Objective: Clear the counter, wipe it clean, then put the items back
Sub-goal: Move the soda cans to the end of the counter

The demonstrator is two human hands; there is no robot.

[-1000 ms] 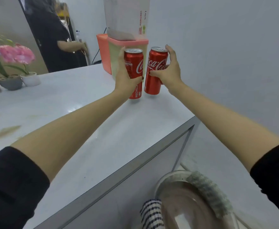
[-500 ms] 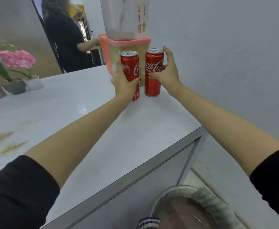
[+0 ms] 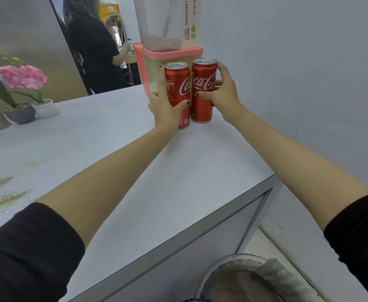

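My left hand [image 3: 164,105] is wrapped round the left can [image 3: 178,94], thumb across the front, fingers behind. My right hand [image 3: 220,92] grips the right can [image 3: 203,90] the same way at mid-height. Both cans stand upright, touching, on the counter [image 3: 178,182] at its far corner, just before the pink-lidded container [image 3: 172,55]. Judgement: rigid thin metal, smooth, possibly slick; weight unknown since I cannot tell whether they are full. Mid-body grip suits; squeeze lightly to avoid denting. Brown smears [image 3: 2,192] remain at the left.
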